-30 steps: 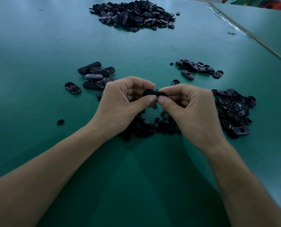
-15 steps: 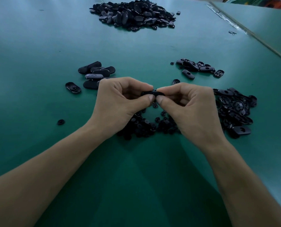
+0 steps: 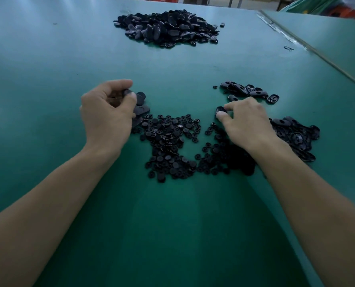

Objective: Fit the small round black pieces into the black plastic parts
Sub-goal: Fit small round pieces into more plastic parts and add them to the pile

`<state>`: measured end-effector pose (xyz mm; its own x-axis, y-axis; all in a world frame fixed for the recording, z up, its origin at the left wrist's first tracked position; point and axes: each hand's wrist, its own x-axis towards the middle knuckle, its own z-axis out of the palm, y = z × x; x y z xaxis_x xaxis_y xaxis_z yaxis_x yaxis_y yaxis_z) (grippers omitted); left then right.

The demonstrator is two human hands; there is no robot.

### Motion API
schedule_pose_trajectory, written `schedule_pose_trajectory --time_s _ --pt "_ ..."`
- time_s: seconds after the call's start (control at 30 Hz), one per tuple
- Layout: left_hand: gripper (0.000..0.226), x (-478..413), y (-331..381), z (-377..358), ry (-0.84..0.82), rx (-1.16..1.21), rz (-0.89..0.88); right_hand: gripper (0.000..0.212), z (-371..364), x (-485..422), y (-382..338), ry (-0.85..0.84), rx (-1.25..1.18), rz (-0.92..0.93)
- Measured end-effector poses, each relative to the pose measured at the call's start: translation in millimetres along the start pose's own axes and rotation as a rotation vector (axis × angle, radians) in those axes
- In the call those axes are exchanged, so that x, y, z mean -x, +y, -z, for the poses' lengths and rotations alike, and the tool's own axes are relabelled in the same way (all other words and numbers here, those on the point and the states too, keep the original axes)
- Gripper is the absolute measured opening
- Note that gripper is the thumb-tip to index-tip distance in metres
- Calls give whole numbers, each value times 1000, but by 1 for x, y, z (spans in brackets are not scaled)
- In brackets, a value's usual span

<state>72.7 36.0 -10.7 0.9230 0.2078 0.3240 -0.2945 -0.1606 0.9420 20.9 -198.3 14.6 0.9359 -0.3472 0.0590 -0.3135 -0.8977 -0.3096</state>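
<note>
The 2 hands are apart, both low over the green table [image 3: 48,79]. The left hand [image 3: 108,114] is at the left with curled fingers. Its thumb and fingers pinch 1 black plastic part [image 3: 128,93], just above a small group of parts [image 3: 142,107] that lies on the table. The right hand [image 3: 249,123] is at the right. Its thumb and forefinger pinch a second black part [image 3: 220,110]; I cannot tell if this one touches the table. Between the hands, a little nearer, the small round black pieces [image 3: 170,141] lie spread out. A right pile [image 3: 296,135] lies beside the right hand, a smaller group [image 3: 249,91] just beyond it, and a big heap [image 3: 168,27] at the far side.
</note>
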Motion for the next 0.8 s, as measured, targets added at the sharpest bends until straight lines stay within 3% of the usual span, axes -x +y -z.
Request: schedule_pose_trajectory --time_s 0.17,0.33,0.5,0.6,0.7,0.8 --pt "26 -7 -8 3 41 -95 26 16 1 -7 -7 27 -138 36" --pt "26 -12 -14 4 16 -195 26 14 2 -5 -11 21 -230 26" --pt "33 -9 -14 6 60 -277 -43 8 7 12 -16 174 -423 94" --pt "19 0 -2 4 95 -250 -148 11 9 29 -25 269 -537 190" --pt "4 17 13 -3 -44 -155 -232 14 4 43 -33 294 -682 245" --pt "13 35 25 -12 -268 -85 -211 15 -8 54 -39 291 -782 303"
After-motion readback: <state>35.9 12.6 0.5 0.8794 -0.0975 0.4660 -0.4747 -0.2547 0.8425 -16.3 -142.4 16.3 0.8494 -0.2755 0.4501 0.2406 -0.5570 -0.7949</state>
